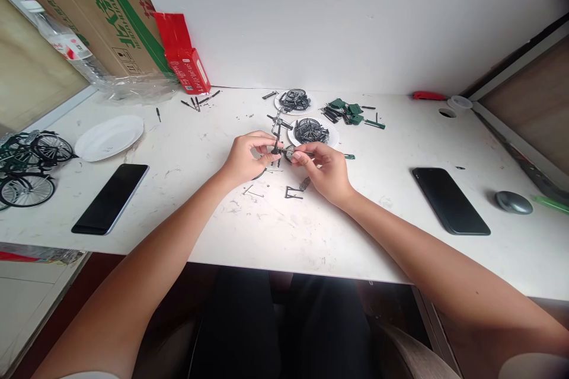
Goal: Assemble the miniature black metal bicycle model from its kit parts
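Gripping the spindly black bicycle frame [278, 135], likely brittle, safest mid-tube, your left hand [247, 157] faces your pinching right hand [328, 170] at three o'clock.

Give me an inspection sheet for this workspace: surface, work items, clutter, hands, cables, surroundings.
Surface: white table, dark smudges and scuffs.
Job's things: partly built model bicycle between the hands; dark wheels on a paper plate; green parts piled behind, to the right; model bicycles at far left.
Clutter: left phone, right phone, loose small parts.
Hands: left hand pinches the model bicycle; right hand has its fingertips at a small spoked wheel, grip partly hidden.
Cables: nothing seen.
Surroundings: cardboard box, plastic bottle, red packet, white wall.
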Action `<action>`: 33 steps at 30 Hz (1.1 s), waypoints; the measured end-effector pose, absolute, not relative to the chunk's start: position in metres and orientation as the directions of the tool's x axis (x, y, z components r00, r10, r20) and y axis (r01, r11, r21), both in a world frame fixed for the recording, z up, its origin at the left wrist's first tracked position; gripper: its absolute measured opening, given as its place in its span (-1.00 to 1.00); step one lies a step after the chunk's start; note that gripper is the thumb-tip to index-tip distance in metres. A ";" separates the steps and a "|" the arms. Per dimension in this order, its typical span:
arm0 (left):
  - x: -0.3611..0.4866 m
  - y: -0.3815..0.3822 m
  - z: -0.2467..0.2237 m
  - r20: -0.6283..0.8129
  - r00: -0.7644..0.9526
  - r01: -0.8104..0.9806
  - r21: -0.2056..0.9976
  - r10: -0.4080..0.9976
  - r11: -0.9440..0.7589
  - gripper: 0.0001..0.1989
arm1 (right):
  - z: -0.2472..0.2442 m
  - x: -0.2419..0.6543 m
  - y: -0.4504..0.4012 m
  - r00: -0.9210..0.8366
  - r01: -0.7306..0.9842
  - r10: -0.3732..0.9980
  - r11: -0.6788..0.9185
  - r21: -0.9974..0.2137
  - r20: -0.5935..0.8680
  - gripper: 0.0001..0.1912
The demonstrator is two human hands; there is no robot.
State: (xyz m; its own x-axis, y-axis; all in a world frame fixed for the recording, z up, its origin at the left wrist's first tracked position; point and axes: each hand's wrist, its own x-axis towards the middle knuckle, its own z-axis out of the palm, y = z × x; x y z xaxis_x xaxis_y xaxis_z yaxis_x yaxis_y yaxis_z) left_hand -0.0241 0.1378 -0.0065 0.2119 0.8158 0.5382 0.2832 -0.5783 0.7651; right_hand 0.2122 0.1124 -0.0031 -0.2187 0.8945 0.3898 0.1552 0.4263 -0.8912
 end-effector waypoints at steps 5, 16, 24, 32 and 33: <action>-0.020 0.134 -0.004 0.507 0.256 0.302 0.767 0.823 -0.566 -0.81 | -0.007 0.212 0.113 -0.306 0.163 0.883 0.416 -0.895 0.355 -0.49; -0.021 0.131 0.001 0.511 0.287 0.303 0.754 0.810 -0.583 -0.79 | -0.002 0.211 0.113 -0.337 0.365 0.898 0.402 -0.840 0.283 -0.33; -0.021 0.130 0.002 0.501 0.288 0.316 0.755 0.816 -0.575 -0.81 | 0.000 0.211 0.110 -0.301 0.292 0.906 0.384 -0.876 0.297 -0.41; -0.021 0.130 0.003 0.504 0.289 0.320 0.750 0.814 -0.578 -0.83 | -0.002 0.211 0.109 -0.302 0.172 0.894 0.393 -0.903 0.332 -0.54; -0.021 0.130 0.004 0.499 0.288 0.324 0.753 0.818 -0.573 -0.82 | -0.003 0.210 0.110 -0.305 0.153 0.890 0.398 -0.904 0.340 -0.55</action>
